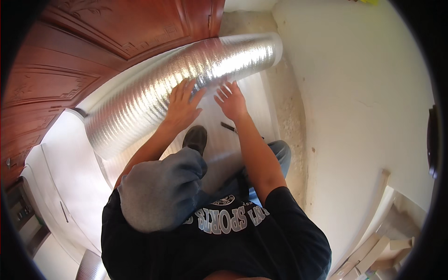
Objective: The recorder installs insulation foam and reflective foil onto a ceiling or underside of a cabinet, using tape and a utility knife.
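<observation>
Across the far part of the pale floor sheet [256, 99], a roll of silver foil insulation [179, 67] lies before two empty hands.
Left hand [183, 106] and right hand [233, 101] have their fingers spread at its near side, gripping nothing; whether they touch it, I cannot tell. Both sit from its middle rightward, so an uneven push could skew it, scuffing foil against the carved wooden doors [51, 86] or the rough concrete strip [292, 109] past the sheet's right edge. The dark shoe [195, 139] could ruck the sheet; the slim dark tool [227, 126], if bladed, could nick it.
</observation>
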The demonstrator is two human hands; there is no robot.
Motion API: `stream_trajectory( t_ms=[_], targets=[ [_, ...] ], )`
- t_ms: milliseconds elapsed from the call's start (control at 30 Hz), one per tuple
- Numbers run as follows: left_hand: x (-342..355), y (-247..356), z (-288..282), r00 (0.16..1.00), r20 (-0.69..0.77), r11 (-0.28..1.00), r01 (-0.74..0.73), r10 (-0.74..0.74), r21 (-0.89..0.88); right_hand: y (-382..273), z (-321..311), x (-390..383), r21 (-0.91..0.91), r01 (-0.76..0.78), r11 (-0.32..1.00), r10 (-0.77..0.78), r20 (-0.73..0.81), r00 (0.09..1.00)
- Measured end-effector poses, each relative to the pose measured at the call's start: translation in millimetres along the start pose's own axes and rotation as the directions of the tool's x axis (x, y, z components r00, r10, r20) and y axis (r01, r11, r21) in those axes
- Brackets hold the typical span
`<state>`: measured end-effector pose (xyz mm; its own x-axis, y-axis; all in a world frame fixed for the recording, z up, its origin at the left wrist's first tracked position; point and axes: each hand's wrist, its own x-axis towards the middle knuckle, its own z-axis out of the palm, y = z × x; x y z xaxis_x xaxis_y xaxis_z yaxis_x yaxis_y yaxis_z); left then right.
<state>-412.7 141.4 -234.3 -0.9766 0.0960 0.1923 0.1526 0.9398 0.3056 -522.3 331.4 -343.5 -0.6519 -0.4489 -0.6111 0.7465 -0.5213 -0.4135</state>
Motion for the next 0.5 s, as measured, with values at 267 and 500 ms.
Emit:
stream_trajectory(
  t_ms=[267,500],
  targets=[
    [-6,-22,15,0.997,-0.031,0.991,0.075,-0.072,0.111,20,-13,0,0.232,-0.072,0.97,0.111,-0.158,0.981],
    [-18,-14,6,0.998,0.001,0.997,0.058,-0.059,0.054,26,19,-6,0.3,-0.076,0.951,0.073,0.022,0.997]
  ],
)
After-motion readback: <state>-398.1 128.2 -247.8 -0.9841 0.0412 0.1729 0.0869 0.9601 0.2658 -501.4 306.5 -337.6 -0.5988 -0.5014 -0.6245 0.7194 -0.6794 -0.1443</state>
